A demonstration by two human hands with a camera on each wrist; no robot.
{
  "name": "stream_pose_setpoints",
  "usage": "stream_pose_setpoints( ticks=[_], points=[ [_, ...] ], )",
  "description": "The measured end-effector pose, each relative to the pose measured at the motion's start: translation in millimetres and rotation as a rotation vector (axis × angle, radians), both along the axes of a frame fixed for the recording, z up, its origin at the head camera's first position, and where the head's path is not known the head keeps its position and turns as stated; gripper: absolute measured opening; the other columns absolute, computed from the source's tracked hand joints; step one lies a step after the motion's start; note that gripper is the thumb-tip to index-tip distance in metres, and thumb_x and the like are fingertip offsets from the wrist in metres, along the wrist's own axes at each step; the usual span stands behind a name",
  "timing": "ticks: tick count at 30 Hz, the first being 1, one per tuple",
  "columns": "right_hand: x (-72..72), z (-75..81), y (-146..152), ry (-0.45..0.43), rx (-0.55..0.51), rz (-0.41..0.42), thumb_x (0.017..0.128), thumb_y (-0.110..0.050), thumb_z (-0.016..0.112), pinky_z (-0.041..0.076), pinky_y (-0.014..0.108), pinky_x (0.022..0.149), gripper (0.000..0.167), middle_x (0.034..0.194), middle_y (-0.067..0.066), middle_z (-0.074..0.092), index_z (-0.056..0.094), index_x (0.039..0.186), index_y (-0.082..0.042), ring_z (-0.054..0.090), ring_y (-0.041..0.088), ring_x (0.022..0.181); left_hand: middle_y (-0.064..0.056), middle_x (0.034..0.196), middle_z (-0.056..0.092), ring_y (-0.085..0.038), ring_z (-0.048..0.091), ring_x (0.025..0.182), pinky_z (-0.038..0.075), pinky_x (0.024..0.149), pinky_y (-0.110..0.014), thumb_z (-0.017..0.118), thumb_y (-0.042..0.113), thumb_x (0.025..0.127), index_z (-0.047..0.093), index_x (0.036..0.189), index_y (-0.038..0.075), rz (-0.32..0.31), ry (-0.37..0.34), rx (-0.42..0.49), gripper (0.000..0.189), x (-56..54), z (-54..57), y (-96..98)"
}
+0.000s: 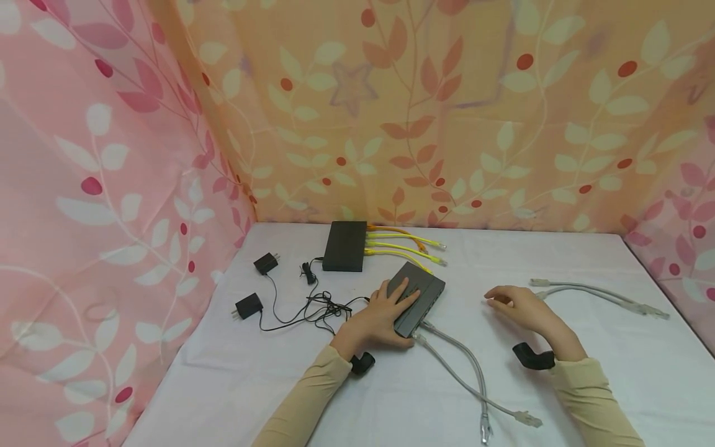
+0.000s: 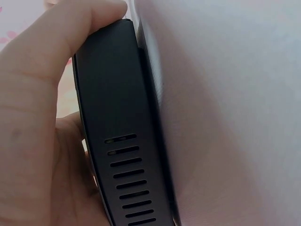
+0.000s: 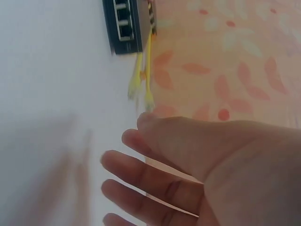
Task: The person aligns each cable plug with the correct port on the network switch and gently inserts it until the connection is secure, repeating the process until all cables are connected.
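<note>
My left hand (image 1: 382,313) holds a dark network switch (image 1: 430,290) turned at a slant on the table, its fingers spread over the top. In the left wrist view the thumb lies at a corner of the switch, beside its slotted side (image 2: 129,174). Two grey network cables (image 1: 466,354) run from the near end of the switch toward the front. My right hand (image 1: 519,305) hovers with loosely bent fingers and nothing in them, right of the switch. Close by it lie more grey cables (image 1: 606,290).
Behind stands a second black switch (image 1: 344,246) with several yellow and orange cables (image 1: 404,243) on its right side. To the left, two black power adapters (image 1: 249,305) lie with tangled black cords (image 1: 324,305). Patterned cloth (image 1: 413,124) walls the white table.
</note>
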State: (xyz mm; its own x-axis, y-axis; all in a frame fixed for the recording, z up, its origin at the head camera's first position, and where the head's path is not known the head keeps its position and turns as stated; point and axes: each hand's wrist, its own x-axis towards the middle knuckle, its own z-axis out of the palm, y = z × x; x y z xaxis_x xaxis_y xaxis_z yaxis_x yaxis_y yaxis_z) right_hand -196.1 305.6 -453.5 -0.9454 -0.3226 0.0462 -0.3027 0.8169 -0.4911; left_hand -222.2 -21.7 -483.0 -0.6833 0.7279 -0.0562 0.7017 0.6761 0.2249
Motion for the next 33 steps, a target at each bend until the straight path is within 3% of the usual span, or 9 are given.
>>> stream_pose_setpoints(
  ticks=[8,15,21,33],
  points=[
    [1.1,5.7,27,0.044,0.022,-0.066,0.088,-0.014,0.061,0.044,0.056,0.078,0.022,0.101,0.021,0.063,0.067,0.103,0.001,0.056,0.042,0.097,-0.008,0.157,-0.002,-0.047,0.006,0.138,0.024,0.105,-0.058,0.064,0.062,0.072,0.008,0.150,0.029,0.012,-0.001,-0.001,0.102,-1.9,-5.0,0.1],
    [-0.3,4.2,50,0.008,0.068,-0.144,0.087,-0.009,0.058,0.041,0.059,0.081,0.024,0.112,0.033,0.054,0.064,0.106,0.004,0.051,0.050,0.101,-0.008,0.157,-0.002,-0.047,0.006,0.138,0.024,0.105,-0.058,0.063,0.063,0.072,0.007,0.150,0.029,0.019,0.018,-0.007,0.102,-1.7,-6.1,0.3],
    [-4.4,-6.2,66,0.046,0.152,-0.169,0.085,-0.008,0.057,0.040,0.060,0.081,0.025,0.114,0.034,0.053,0.065,0.105,0.003,0.049,0.049,0.102,-0.008,0.157,-0.002,-0.048,0.007,0.138,0.024,0.104,-0.058,0.063,0.065,0.071,0.006,0.150,0.029,0.014,0.049,-0.024,0.103,-2.4,-8.8,1.2],
    [-5.3,-19.6,78,0.126,0.193,-0.171,0.077,0.002,0.065,0.041,0.059,0.075,0.021,0.104,0.033,0.056,0.067,0.099,0.002,0.052,0.050,0.095,-0.007,0.157,-0.003,-0.048,0.007,0.137,0.024,0.104,-0.059,0.062,0.065,0.072,0.006,0.150,0.029,0.010,0.051,-0.013,0.103,-3.4,-11.0,0.6]
  ],
)
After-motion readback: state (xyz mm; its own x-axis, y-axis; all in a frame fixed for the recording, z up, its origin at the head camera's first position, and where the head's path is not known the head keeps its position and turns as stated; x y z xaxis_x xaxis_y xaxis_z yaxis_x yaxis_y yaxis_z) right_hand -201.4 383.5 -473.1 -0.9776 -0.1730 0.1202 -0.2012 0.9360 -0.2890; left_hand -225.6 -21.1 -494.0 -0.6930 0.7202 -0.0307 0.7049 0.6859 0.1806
